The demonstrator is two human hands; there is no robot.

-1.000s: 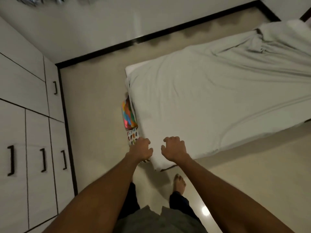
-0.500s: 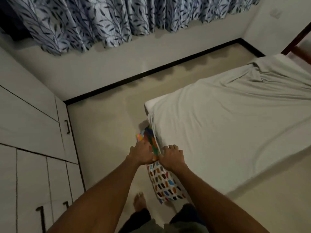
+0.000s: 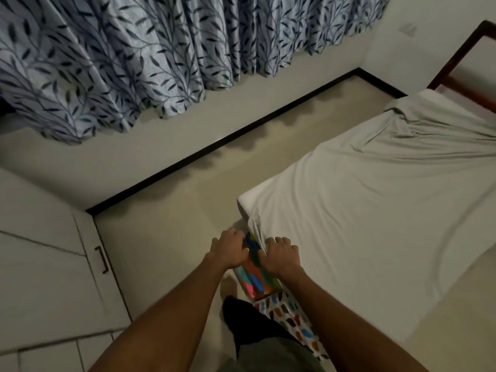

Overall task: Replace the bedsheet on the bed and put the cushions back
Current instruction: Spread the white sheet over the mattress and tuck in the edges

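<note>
A pale grey bedsheet [image 3: 375, 205] lies spread over the mattress [image 3: 245, 201], wrinkled near the far end and bunched at the near left edge. My right hand [image 3: 280, 255] presses on that bunched sheet edge with curled fingers. Just left of it, my left hand [image 3: 229, 251] rests on a bright multicoloured cushion [image 3: 253, 280] that stands against the bed's side. A white cushion with coloured dabs [image 3: 292, 320] lies below it by my leg.
White wardrobe doors [image 3: 53, 277] with a dark handle [image 3: 103, 260] line the left side. A leaf-patterned curtain [image 3: 161, 55] hangs over the far wall. Beige floor [image 3: 174, 216] runs between wardrobe and bed. A dark wooden headboard [image 3: 461, 63] stands at the top right.
My view has tilted up and I have stepped along the bed's side. Both hands moved from the sheet's near corner to the edge beside the multicoloured cushion.
</note>
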